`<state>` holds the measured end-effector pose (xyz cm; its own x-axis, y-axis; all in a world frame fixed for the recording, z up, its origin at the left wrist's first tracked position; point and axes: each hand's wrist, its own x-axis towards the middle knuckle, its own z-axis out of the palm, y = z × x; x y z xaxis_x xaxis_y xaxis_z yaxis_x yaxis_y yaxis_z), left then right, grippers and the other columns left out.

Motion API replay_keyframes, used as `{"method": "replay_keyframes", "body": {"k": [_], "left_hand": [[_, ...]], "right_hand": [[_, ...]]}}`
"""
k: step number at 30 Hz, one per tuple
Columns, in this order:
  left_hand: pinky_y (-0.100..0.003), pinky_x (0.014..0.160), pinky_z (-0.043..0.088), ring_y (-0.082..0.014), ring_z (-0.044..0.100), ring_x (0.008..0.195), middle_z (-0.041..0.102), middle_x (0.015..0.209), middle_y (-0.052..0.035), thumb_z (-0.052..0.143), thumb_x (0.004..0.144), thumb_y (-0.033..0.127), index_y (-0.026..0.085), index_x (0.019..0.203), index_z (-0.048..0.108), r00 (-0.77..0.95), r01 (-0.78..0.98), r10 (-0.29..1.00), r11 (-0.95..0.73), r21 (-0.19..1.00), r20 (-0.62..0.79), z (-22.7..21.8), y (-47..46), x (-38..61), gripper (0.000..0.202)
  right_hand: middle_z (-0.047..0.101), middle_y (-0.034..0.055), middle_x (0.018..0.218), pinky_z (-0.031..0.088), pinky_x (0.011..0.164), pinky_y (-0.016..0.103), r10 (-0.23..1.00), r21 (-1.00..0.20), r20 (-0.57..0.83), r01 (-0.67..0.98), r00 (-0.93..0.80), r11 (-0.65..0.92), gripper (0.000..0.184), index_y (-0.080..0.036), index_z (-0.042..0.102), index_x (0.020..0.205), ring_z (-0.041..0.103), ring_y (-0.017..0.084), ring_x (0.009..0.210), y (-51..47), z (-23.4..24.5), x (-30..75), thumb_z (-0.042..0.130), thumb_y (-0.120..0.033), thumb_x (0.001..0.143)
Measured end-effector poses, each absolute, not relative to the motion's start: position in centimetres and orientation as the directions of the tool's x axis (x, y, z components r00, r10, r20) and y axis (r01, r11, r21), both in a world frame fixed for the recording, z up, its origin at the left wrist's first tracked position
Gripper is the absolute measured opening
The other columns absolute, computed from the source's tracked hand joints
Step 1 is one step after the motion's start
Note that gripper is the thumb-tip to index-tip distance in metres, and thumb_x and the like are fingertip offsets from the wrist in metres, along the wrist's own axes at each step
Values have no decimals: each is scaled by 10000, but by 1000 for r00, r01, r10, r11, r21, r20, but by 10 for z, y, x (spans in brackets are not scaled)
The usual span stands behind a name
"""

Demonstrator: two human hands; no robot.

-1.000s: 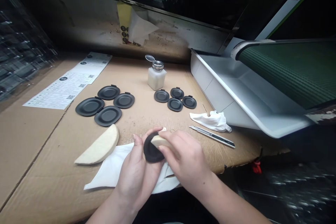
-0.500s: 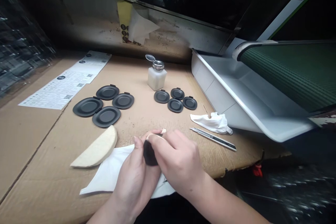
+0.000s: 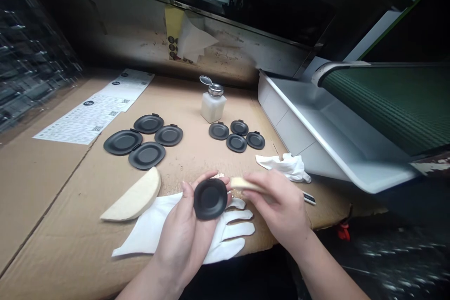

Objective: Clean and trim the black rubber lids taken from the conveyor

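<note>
Wiping black disc (image 3: 210, 199), apparently: left hand (image 3: 186, 225) clasps it above white glove (image 3: 156, 233); right hand (image 3: 279, 204) pinches cream pad (image 3: 239, 183) just beside disc. Next move likely calls for steady disc, light pressure.

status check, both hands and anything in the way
Left hand holds black disc. Right hand grips pale pad beside it. Nothing covering disc's face; white glove lies beneath left hand.
</note>
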<state>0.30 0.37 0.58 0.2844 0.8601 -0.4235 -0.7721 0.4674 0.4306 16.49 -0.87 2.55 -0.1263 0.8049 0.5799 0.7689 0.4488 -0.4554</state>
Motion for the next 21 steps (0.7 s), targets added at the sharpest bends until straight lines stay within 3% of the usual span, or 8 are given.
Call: {"method": "replay_keyframes", "body": {"k": [4, 8, 14, 21], "left_hand": [[-403, 995, 380, -280, 532, 1128, 662, 1048, -162, 411, 880, 406, 123, 1008, 605, 301, -784, 862, 467, 408, -408, 4, 4, 3, 366], [-388, 1002, 371, -274, 521, 1144, 654, 1066, -153, 425, 882, 373, 126, 982, 608, 297, -800, 868, 454, 392, -397, 0, 4, 3, 324], [-357, 960, 407, -268, 556, 1102, 641, 1103, -167, 414, 887, 358, 128, 1011, 591, 255, -772, 821, 490, 404, -511, 3, 3, 2, 316], [-375, 982, 391, -272, 525, 1138, 648, 1054, -147, 418, 885, 358, 129, 952, 601, 265, -805, 869, 437, 401, -417, 0, 3, 3, 301]], "right_hand": [[676, 15, 819, 442, 675, 300, 731, -331, 602, 732, -321, 595, 191, -195, 633, 943, 555, 136, 739, -16, 6, 173, 535, -78, 828], [678, 16, 821, 429, 656, 287, 684, -265, 643, 739, -343, 620, 183, -185, 634, 963, 542, 134, 747, -20, -3, 157, 549, -94, 829], [657, 40, 756, 383, 575, 302, 617, -174, 666, 717, -420, 676, 172, -167, 632, 969, 500, 146, 655, -27, -2, 122, 531, -171, 830], [665, 29, 806, 375, 613, 283, 690, -154, 598, 786, -408, 599, 168, -187, 626, 980, 514, 131, 709, -26, -5, 149, 553, -144, 835]]}}
